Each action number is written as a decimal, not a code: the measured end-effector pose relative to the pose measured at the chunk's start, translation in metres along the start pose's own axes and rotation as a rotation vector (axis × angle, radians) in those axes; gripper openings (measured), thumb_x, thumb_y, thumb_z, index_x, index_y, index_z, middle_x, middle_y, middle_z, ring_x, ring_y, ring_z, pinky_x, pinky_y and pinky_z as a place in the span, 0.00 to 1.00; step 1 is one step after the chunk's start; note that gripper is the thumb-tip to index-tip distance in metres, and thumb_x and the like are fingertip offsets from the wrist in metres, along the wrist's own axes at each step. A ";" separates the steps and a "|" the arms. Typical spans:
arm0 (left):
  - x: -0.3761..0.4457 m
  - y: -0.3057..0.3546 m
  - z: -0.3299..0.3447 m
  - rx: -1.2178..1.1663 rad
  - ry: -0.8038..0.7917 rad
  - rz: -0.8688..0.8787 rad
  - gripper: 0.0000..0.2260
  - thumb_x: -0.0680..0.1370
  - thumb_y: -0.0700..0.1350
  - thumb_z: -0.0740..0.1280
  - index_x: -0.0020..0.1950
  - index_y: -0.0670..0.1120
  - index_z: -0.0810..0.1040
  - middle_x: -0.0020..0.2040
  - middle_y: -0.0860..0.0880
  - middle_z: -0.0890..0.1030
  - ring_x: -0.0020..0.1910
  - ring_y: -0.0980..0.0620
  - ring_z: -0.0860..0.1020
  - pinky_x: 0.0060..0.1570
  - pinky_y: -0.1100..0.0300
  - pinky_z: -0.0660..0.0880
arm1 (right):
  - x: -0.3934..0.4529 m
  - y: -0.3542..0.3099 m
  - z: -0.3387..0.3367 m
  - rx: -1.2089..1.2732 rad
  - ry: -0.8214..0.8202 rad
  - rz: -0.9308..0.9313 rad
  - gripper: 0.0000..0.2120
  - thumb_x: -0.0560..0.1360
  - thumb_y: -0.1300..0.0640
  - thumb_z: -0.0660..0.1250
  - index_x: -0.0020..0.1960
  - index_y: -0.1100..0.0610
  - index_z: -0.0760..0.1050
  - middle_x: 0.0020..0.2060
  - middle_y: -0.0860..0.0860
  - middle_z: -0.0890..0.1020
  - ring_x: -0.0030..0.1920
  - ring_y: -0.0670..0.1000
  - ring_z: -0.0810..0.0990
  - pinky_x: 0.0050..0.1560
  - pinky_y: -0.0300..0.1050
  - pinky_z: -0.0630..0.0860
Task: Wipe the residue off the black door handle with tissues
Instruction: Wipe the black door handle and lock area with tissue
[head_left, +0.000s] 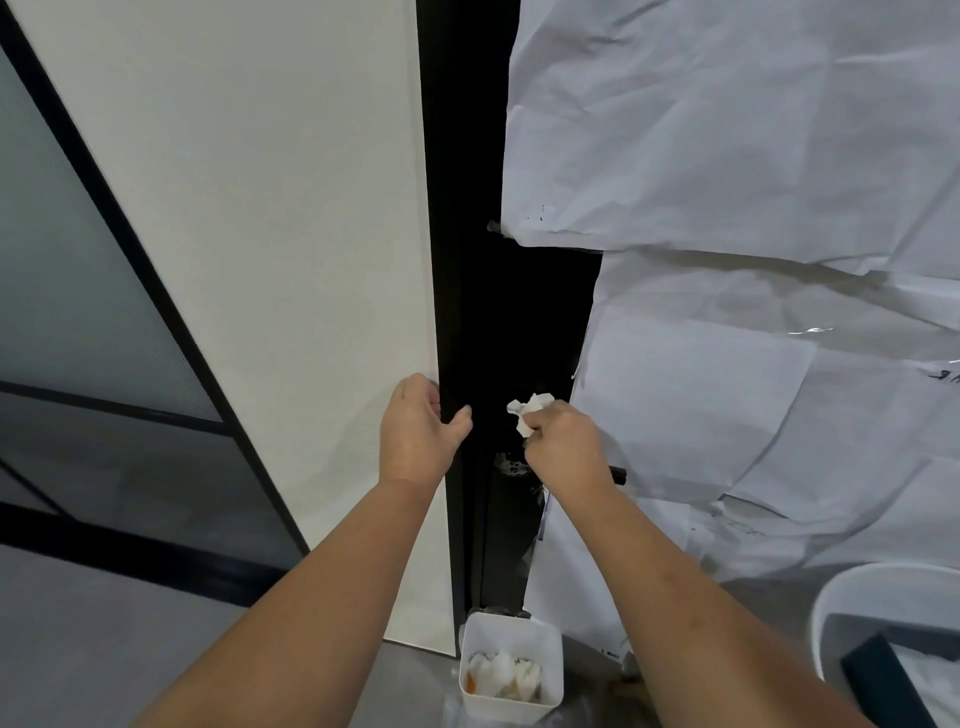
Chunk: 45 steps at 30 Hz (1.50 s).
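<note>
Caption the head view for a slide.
Right hand presses a crumpled tissue to the black door; left hand grips its edge.

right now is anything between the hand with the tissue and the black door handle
Nothing visible. The right hand pinches the crumpled tissue directly against the dark door, hiding most of the black door handle; the white paper sheets lie beside it.

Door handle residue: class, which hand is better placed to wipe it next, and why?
Right. The right hand already pinches the crumpled tissue just above the whitish residue; the left hand grips the door edge.
</note>
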<state>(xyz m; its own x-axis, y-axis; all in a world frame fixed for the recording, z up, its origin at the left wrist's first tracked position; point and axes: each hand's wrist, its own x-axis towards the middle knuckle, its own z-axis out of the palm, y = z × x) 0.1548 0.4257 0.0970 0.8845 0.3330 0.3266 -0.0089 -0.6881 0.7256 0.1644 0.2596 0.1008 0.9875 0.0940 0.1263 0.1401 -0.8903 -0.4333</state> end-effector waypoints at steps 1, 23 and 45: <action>0.000 0.000 0.000 0.001 0.000 -0.002 0.14 0.72 0.49 0.74 0.41 0.48 0.68 0.39 0.50 0.73 0.35 0.54 0.69 0.32 0.67 0.66 | 0.002 -0.001 -0.001 -0.007 -0.023 0.023 0.17 0.74 0.66 0.61 0.60 0.58 0.79 0.55 0.57 0.77 0.51 0.56 0.77 0.52 0.43 0.75; 0.003 -0.003 -0.001 -0.014 -0.009 0.027 0.14 0.72 0.49 0.74 0.41 0.46 0.69 0.39 0.49 0.73 0.36 0.51 0.72 0.36 0.58 0.74 | 0.006 -0.007 -0.001 0.004 -0.261 0.305 0.11 0.72 0.59 0.57 0.32 0.50 0.65 0.32 0.47 0.69 0.42 0.51 0.72 0.45 0.47 0.66; -0.012 0.002 0.007 -0.017 0.021 0.304 0.09 0.77 0.41 0.69 0.56 0.47 0.78 0.43 0.54 0.73 0.38 0.55 0.74 0.42 0.59 0.77 | -0.016 0.003 -0.010 0.508 0.129 0.035 0.18 0.74 0.69 0.60 0.53 0.54 0.82 0.49 0.46 0.79 0.50 0.46 0.77 0.46 0.29 0.72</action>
<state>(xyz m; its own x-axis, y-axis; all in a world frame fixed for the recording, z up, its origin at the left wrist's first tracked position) 0.1471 0.4163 0.0902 0.8304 0.1271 0.5424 -0.2794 -0.7473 0.6029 0.1480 0.2512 0.1065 0.9798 -0.0159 0.1991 0.1562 -0.5608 -0.8131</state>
